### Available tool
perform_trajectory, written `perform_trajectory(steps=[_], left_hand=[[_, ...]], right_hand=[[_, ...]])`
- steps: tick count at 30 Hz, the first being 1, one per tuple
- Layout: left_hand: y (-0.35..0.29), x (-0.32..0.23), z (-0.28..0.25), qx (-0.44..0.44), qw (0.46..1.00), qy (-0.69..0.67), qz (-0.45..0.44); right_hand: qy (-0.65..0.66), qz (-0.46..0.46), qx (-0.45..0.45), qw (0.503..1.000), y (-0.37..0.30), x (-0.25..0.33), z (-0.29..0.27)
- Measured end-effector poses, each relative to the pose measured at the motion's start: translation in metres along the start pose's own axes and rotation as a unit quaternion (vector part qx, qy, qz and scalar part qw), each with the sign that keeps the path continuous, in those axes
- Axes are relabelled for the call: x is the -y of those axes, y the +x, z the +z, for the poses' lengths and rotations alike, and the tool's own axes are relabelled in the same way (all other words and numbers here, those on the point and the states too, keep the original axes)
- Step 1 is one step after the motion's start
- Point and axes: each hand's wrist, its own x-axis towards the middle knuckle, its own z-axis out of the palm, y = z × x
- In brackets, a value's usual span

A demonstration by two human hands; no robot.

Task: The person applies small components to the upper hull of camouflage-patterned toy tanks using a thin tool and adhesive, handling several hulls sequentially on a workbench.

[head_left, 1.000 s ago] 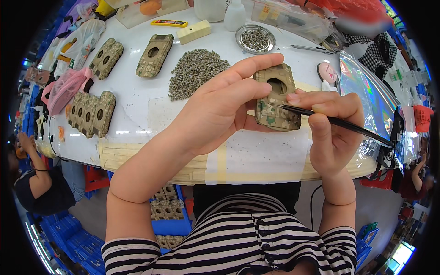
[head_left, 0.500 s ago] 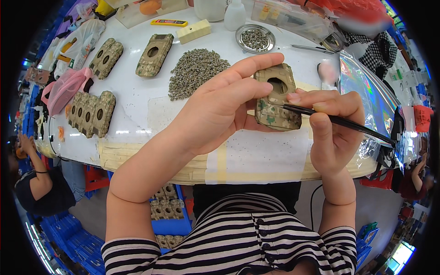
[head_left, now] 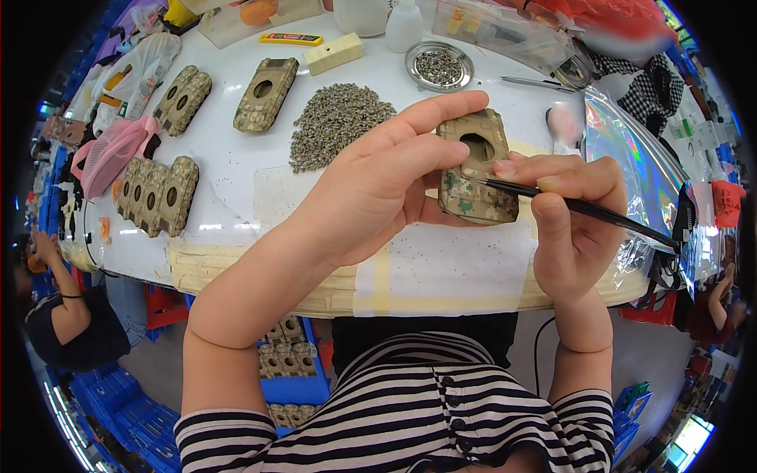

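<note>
My left hand (head_left: 378, 185) grips a camouflage-patterned plastic housing (head_left: 482, 193) by its left side, the thumb lying beside its round opening. Its long shape is tilted slightly above the table. Between the thumb and fingers of my right hand (head_left: 579, 209) is a pair of black tweezers (head_left: 595, 211), whose thin tip meets the housing's face just below the opening. Whether the tip pinches a small part is too fine to tell. Left of the housing, a heap of small metal parts (head_left: 335, 126) lies on the table, partly behind my left fingers.
Similar camouflage housings (head_left: 180, 197) stand at the left, with another (head_left: 266, 94) farther back. A round metal dish (head_left: 439, 67) holds more small parts. Beyond are a cream block (head_left: 333, 54), a yellow box cutter (head_left: 292, 39) and a white bottle (head_left: 404, 27). Shiny plastic film (head_left: 639, 165) lies at right.
The tweezers' tip has shifted very slightly on the housing. My hands and the housing otherwise keep their places.
</note>
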Motion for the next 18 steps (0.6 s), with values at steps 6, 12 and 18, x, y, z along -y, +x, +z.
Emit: perform_trajectory(steps=[6,12,18], left_hand=[[0.0003,-0.0006,0.0002,0.002,1.000,-0.003,-0.002],[-0.0002,-0.0008,0.0006,0.003,1.000,-0.006,0.001],[-0.0002,-0.0008,0.0004,0.001,1.000,-0.005,-0.001]], right_hand=[[-0.002,0.001,0.001,1.000,-0.0002,-0.0006,-0.0005],[-0.002,-0.002,0.003,1.000,0.0005,0.0002,-0.0005],[-0.005,-0.004,0.004,1.000,-0.0001,-0.0004,0.0002]])
